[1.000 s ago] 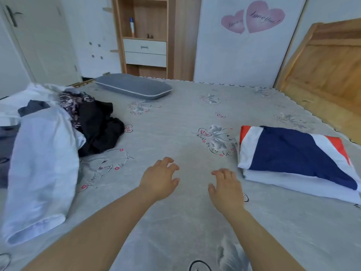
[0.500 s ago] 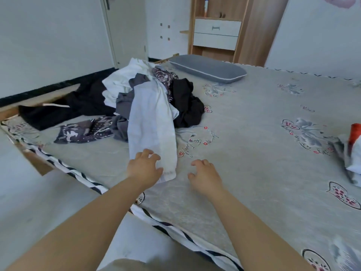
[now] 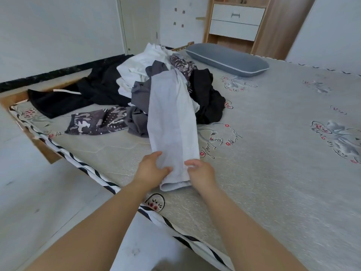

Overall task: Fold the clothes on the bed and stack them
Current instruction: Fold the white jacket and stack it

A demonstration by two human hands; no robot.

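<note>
Your left hand [image 3: 153,169] grips the near end of the pale garment [image 3: 172,124] from its left side, fingers curled onto the cloth and thumb meeting them at the edge. Your right hand [image 3: 202,173] takes the same end from the right, its fingers [image 3: 190,163] bent over the fabric and pinching it. The garment lies as a long strip on the bed [image 3: 273,163], its near hem close to the striped bed edge, its far end running up onto the pile [image 3: 156,85]. That pile sits toward the bed's left side: white pieces on top, grey and patterned ones in the middle, black ones on the right and spreading left to the bed's edge. A patterned piece [image 3: 97,122] lies flat just left of the pale strip. A grey pillow [image 3: 228,58] rests beyond the pile, near the wooden shelf unit [image 3: 237,20] with two white drawers.
</note>
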